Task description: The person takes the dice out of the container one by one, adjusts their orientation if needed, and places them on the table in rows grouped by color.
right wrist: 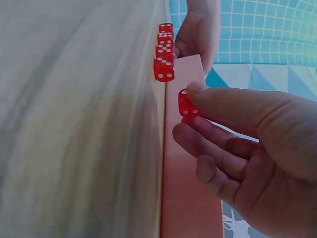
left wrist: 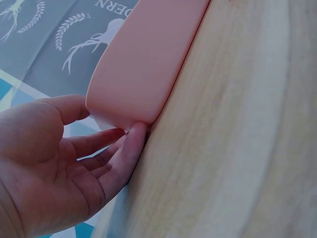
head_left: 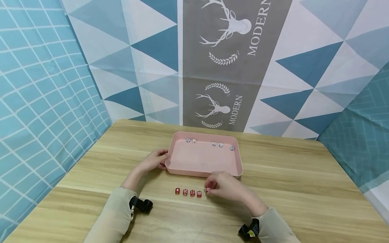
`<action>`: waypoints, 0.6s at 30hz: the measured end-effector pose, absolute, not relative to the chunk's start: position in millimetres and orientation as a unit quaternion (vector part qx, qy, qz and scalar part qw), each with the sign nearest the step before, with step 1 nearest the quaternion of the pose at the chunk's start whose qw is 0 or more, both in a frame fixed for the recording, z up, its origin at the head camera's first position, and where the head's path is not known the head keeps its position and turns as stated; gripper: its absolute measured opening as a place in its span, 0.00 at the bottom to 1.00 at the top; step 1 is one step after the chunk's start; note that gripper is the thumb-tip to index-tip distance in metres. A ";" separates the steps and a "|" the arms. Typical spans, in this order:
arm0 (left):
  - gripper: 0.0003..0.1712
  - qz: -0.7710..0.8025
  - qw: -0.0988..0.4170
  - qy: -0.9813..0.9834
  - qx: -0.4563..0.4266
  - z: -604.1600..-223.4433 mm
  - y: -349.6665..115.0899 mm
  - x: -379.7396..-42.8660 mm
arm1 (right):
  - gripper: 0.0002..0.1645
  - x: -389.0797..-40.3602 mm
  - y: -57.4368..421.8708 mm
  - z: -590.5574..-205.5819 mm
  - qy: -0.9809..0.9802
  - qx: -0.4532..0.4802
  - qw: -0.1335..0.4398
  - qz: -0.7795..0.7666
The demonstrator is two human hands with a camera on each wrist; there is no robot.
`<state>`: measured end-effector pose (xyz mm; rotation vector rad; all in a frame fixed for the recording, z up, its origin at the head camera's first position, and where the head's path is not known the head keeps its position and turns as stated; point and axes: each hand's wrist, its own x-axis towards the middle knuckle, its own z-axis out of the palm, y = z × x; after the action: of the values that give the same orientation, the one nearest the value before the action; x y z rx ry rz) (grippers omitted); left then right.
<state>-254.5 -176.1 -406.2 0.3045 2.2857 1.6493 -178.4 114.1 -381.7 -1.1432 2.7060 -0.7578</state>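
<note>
A shallow pink tray (head_left: pixel 197 173) sits on the table. At its left front corner my left hand (head_left: pixel 155 159) holds on, thumb up by the rim and fingers low against the wall in the left wrist view. My right hand (head_left: pixel 226 185) pinches a red die (right wrist: pixel 187 105) with white dots between thumb and fingers, in front of the tray's right part. Several more red dice (head_left: pixel 192 193) stand in a row on the table, just left of that hand. In the right wrist view the row of red dice (right wrist: pixel 164 69) recedes toward the left hand.
Inside the tray, several white dice (head_left: pixel 221 145) lie along the back, some with blue marks. The wooden table (head_left: pixel 288 175) runs out to both sides. Patterned cloth (head_left: pixel 212 67) hangs behind it, and blue tile-print cloth (head_left: pixel 39 84) on the left.
</note>
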 end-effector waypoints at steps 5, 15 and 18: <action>0.26 0.579 0.154 0.793 0.107 -408.0 -176.0 -254.6 | 0.05 -177.6 111.2 -386.1 0.887 -0.392 0.059 -0.236; 0.26 0.572 0.153 0.799 0.106 -405.5 -176.2 -254.8 | 0.07 -177.0 109.2 -390.2 0.895 -0.382 0.072 -0.217; 0.26 0.571 0.151 0.800 0.104 -404.9 -175.6 -254.9 | 0.07 -176.9 108.7 -390.2 0.897 -0.380 0.075 -0.213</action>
<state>-254.9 -175.6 -404.9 0.2992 2.2979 1.6380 -176.9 108.7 -390.2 -1.1406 2.6895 -0.6394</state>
